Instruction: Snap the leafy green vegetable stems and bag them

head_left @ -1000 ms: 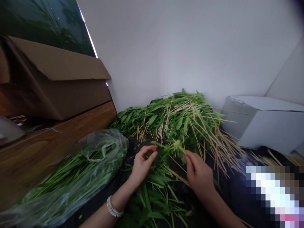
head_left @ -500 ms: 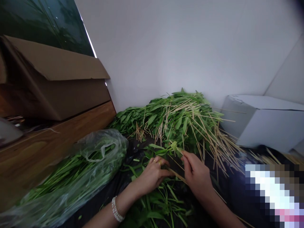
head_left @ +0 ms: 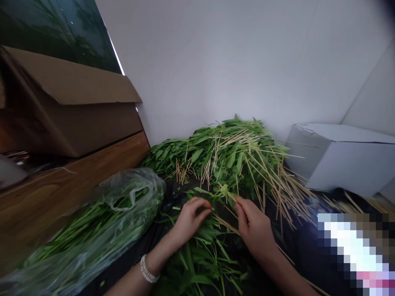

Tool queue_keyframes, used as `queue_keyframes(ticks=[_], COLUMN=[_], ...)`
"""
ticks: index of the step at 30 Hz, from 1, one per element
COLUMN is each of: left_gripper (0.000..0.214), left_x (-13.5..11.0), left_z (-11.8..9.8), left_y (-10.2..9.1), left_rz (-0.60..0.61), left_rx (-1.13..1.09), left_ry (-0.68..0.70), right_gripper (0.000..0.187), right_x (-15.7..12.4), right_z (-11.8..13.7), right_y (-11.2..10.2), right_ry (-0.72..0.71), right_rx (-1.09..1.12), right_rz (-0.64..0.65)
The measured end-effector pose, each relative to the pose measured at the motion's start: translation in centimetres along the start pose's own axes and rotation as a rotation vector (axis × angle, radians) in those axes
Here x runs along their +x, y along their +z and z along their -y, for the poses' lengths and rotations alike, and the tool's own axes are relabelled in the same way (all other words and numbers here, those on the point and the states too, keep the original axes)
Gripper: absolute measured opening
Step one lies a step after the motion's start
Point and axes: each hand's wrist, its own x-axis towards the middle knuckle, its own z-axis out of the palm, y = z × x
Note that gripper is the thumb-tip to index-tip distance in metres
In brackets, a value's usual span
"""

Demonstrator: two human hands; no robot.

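My right hand (head_left: 254, 224) is closed on thin wooden skewers (head_left: 227, 225). Pale green leaves (head_left: 224, 190) gather at its thumb and forefinger, and the skewers' tips point up and left from the palm. My left hand (head_left: 193, 218), with a beaded bracelet at the wrist, pinches thumb and forefinger together just left of the skewers. What lies between those fingertips is too small to make out. Below both hands spread loose leafy green stems (head_left: 200, 263) on black plastic. Behind them rises a heap of leafy greens (head_left: 197, 154) with many skewers (head_left: 284, 189) sticking out to the right.
On the left lies a clear plastic bag (head_left: 135, 222) of long green stems. Beyond it, an open cardboard box (head_left: 95, 123) stands on a wooden surface (head_left: 123, 158). A white box (head_left: 336, 160) sits at the right against the white wall (head_left: 216, 61).
My left hand has moved a little left, away from the skewers, and its thumb and forefinger now come together. My right hand stays nearly in place.
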Motion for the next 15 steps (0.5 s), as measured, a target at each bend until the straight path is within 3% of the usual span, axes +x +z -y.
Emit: queue_keyframes(ticks=[4, 7, 15], left_gripper=[0.026, 0.026, 0.033], left_x=[0.8, 1.1, 1.0], left_z=[0.4, 0.5, -0.5], left_y=[-1.4, -1.9, -1.0], left_rz=[-0.29, -0.404, -0.323], left_rx=[-0.278, -0.462, -0.669], left_ry=[-0.184, -0.281, -0.405], right_gripper=[0.025, 0.024, 0.029], right_x=[0.0, -0.2, -0.9], right_z=[0.0, 0.1, 0.4], right_y=[-0.1, 0.0, 0.7], right_ry=[0.004, -0.007, -0.087], right_rx=[0.003, 0.009, 0.104], right_rz=[0.002, 0.035, 0.246])
